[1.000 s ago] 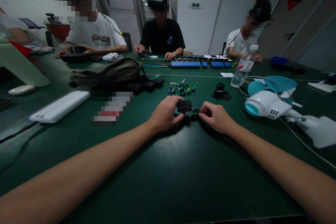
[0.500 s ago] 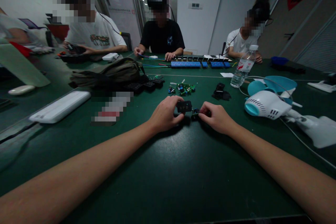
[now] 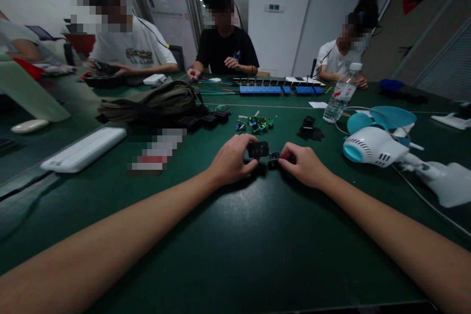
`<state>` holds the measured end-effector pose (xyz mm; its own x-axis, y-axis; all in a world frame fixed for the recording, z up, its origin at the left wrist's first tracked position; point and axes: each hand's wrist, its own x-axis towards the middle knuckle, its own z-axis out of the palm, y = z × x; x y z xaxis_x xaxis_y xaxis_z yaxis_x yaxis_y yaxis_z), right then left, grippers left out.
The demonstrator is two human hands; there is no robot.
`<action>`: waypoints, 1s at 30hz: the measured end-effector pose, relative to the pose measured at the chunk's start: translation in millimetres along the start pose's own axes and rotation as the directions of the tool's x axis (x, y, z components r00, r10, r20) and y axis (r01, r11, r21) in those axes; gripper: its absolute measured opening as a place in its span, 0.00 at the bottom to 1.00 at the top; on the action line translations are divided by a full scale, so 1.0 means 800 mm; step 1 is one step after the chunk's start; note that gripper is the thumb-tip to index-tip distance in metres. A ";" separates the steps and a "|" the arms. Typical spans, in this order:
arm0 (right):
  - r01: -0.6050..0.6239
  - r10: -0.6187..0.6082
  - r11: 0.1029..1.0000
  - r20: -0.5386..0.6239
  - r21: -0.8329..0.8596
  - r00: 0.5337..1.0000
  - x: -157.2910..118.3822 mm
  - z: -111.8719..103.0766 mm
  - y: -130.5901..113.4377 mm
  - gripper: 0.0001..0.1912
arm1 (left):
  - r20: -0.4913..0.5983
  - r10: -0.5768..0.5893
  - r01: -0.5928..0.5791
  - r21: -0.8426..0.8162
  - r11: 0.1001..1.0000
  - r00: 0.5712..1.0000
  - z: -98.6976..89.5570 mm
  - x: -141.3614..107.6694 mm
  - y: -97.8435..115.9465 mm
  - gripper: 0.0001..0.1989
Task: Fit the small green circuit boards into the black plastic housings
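Between thumb and fingers, my left hand (image 3: 233, 159) grips a small black plastic housing (image 3: 258, 149) with marks on its face. My right hand (image 3: 303, 163) pinches a small circuit board (image 3: 273, 159) with dark parts on it, just right of the housing and slightly lower. The two pieces sit very close together; I cannot tell whether they touch or are joined. Beyond my hands lies a pile of green circuit boards (image 3: 259, 123) with blue parts. Several black plastic pieces (image 3: 310, 129) form a small heap farther right.
At right stand a white and teal fan (image 3: 375, 147) and a water bottle (image 3: 342, 94). On the left are a white power bank (image 3: 86, 149) with a cable and a dark bag (image 3: 154, 103). Blue terminal strips (image 3: 260, 90) lie before a person in black (image 3: 226, 51); other people sit around the table.
My hands and the pieces in them have hardly moved; the housing's face has tilted slightly. Across the table, the person in black has lifted one hand off the strips.
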<state>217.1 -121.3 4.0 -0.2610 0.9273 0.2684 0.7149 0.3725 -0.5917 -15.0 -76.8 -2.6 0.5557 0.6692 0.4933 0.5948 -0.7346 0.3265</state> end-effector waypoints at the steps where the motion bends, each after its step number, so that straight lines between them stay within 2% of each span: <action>1: 0.000 0.000 1.000 -0.001 -0.001 1.000 0.000 0.000 0.000 0.04 | -0.002 0.002 -0.002 -0.001 1.000 1.000 0.000 0.000 0.000 0.17; 30: -0.008 0.008 1.000 0.004 -0.006 1.000 0.000 -0.001 -0.003 0.03 | 0.014 -0.027 0.028 -0.012 1.000 1.000 -0.002 0.000 0.003 0.17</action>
<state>216.3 -122.2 6.0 -0.2577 0.9305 0.2603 0.7208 0.3646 -0.5895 -14.3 -78.8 -0.8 0.5476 0.6907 0.4724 0.6027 -0.7172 0.3500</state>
